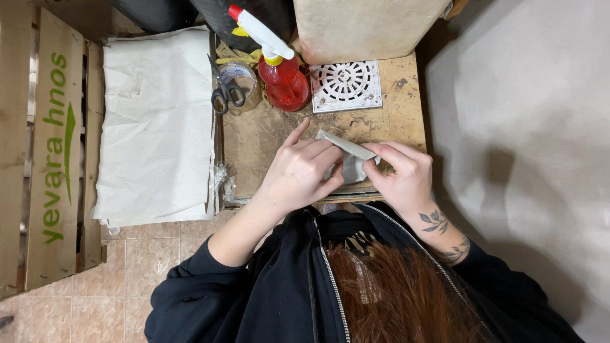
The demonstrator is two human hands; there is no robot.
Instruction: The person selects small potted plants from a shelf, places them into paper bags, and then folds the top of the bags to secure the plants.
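a flat, pale grey slab of soft clay [348, 152] is held low over the worn wooden board [267, 136], between both hands. the left hand [302, 174] pinches its near edge with thumb and fingers, index finger lifted; the right hand [400, 174] grips the other end in its fingertips. beyond them lie a white round-patterned drain grate [346, 84], a red spray bottle with white trigger [283, 73] and black-handled scissors [225, 92]. a creased white cloth [159, 121] lies just left of the board.

Both hands, left [298, 173] and right [401, 174], meet with fingers pinched together.
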